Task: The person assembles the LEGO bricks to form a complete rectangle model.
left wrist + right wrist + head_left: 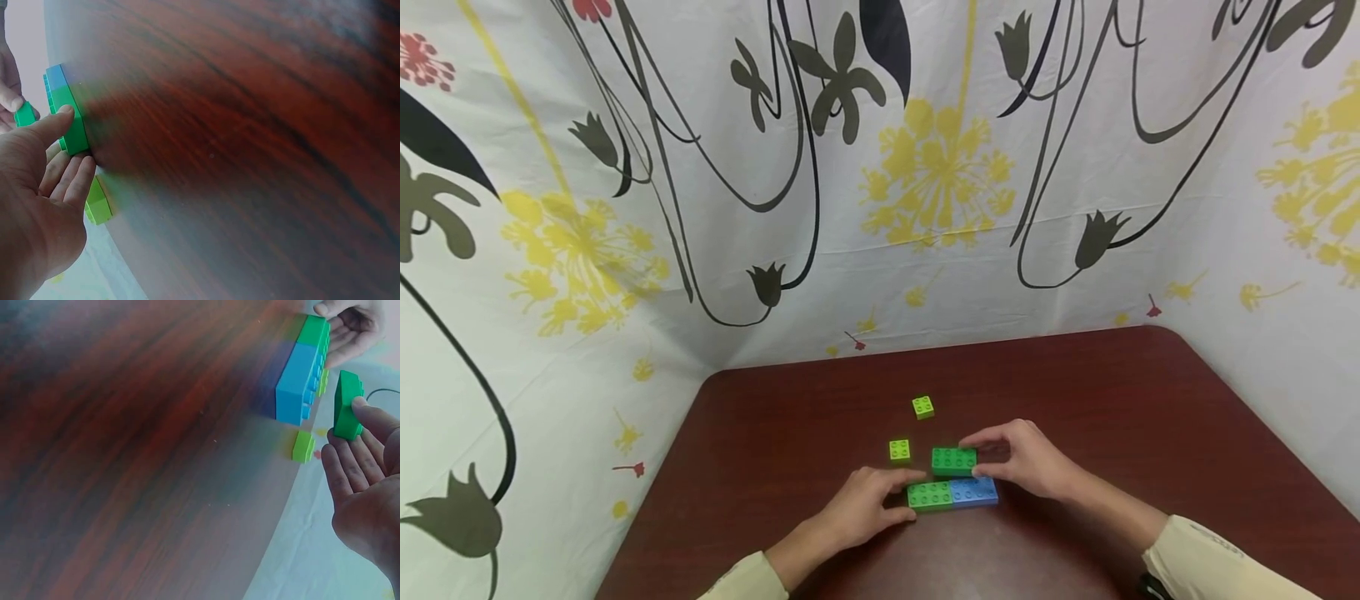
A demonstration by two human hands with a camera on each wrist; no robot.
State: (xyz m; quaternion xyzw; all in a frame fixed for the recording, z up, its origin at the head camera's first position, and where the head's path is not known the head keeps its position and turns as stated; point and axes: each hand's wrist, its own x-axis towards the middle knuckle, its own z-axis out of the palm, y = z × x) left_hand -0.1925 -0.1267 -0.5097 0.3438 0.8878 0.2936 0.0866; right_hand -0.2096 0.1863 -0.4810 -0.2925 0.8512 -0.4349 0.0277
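Note:
My left hand [868, 504] pinches a bright green toy building brick [929, 497] at its left end, thumb on the near side and fingers behind. End to end with that brick, on its right, lies a blue brick [974, 492]. A darker green brick [953, 461] is pinched between the thumb and fingers of my right hand [1026, 458]. In the right wrist view this green brick [347, 405] is raised and tilted, apart from the blue brick [295, 384], whose studs face the far side.
Two small lime bricks lie farther back, a nearer lime brick [899, 450] and a farther lime brick [922, 407]. Everything stands on a dark red-brown wooden table [790, 425]. A white cloth [865, 292] with printed flowers hangs behind and around its edges.

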